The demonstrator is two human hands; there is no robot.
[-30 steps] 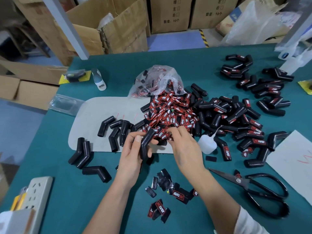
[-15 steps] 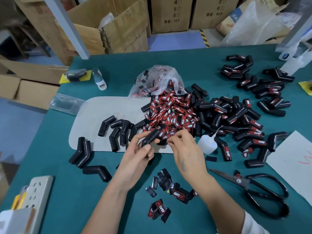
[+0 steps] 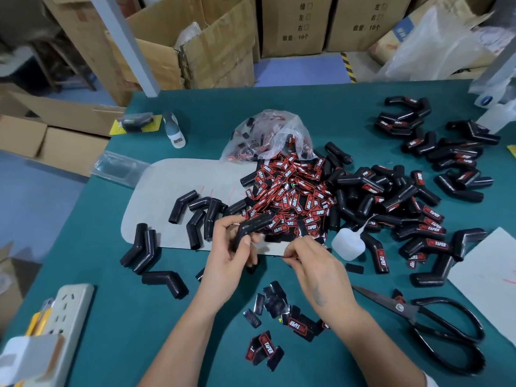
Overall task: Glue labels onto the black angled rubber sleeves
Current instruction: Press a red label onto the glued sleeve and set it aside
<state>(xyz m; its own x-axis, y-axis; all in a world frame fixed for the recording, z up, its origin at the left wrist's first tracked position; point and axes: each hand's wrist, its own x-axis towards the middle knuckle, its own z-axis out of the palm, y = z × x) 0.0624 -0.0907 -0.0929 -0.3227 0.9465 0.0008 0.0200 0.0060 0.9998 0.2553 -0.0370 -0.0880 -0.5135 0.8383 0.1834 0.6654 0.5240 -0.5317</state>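
Note:
My left hand (image 3: 231, 263) grips a black angled rubber sleeve (image 3: 252, 226) just above the table's middle. To its right, my right hand (image 3: 314, 269) pinches a thin red-edged label (image 3: 289, 256) between thumb and fingers. A heap of red-and-black labels (image 3: 290, 191) spills from a clear plastic bag (image 3: 268, 135) behind both hands. Several bare sleeves (image 3: 201, 216) lie at the left on a grey mat (image 3: 173, 191). Labelled sleeves (image 3: 413, 216) are piled at the right. A small white glue bottle (image 3: 347, 245) stands right of my right hand.
Black scissors (image 3: 435, 328) lie at the front right. Peeled label backings (image 3: 276, 325) are scattered between my forearms. A power strip (image 3: 64, 317) sits at the front left, white paper (image 3: 485, 277) at the right edge. Cardboard boxes (image 3: 195, 43) stand beyond the green table (image 3: 111, 275).
My right hand drew back from the label heap toward me with a label pinched. My left hand turned the sleeve from upright to lying across and lifted it slightly.

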